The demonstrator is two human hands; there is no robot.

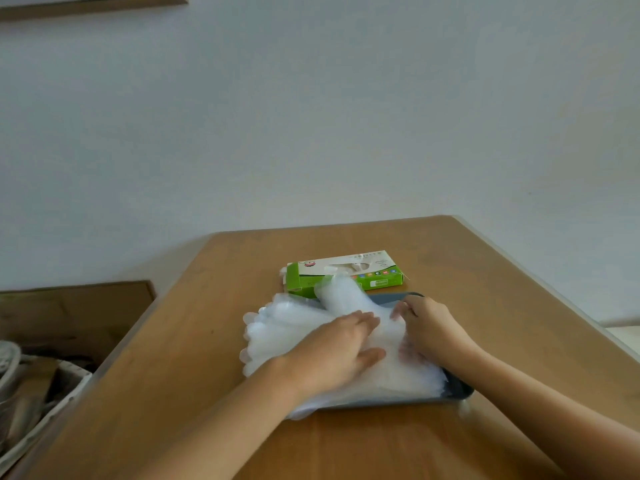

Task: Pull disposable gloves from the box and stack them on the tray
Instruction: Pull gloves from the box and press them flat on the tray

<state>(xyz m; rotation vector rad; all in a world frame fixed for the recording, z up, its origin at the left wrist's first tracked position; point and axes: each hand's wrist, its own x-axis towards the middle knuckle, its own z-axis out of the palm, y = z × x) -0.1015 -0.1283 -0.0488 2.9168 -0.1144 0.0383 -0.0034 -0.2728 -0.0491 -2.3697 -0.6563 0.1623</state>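
While the left hand (332,355) lies flat with straight fingers pressed on the stack of gloves (277,336), the right hand (433,329) sits just beside its fingertips. The right hand's fingers are curled down and its thumb shows dimly through the clear film, so it pinches the top glove (341,301). That top glove runs as a puffed, cloudy tube from between the two hands away to the slot of the box (382,273), where its far end meets the opening. The green and white box lies flat just beyond both hands, touching or nearly touching the far rim of the tray (462,389); I cannot tell which. The grey tray lies under both hands, its bare rim showing only beyond the right hand's knuckles and beside the right wrist. The stack covers nearly all of it. On the outer side of the left hand, the glove fingers fan out past the tray's edge onto the wooden table (194,358). Some film also hangs over the near rim below the left wrist. Well apart from the left forearm, past the table's edge, a brown cardboard carton (69,317) stands lower down, with a pale bin (41,410) of blurred things nearer. A plain white wall (311,116) rises beyond the table.
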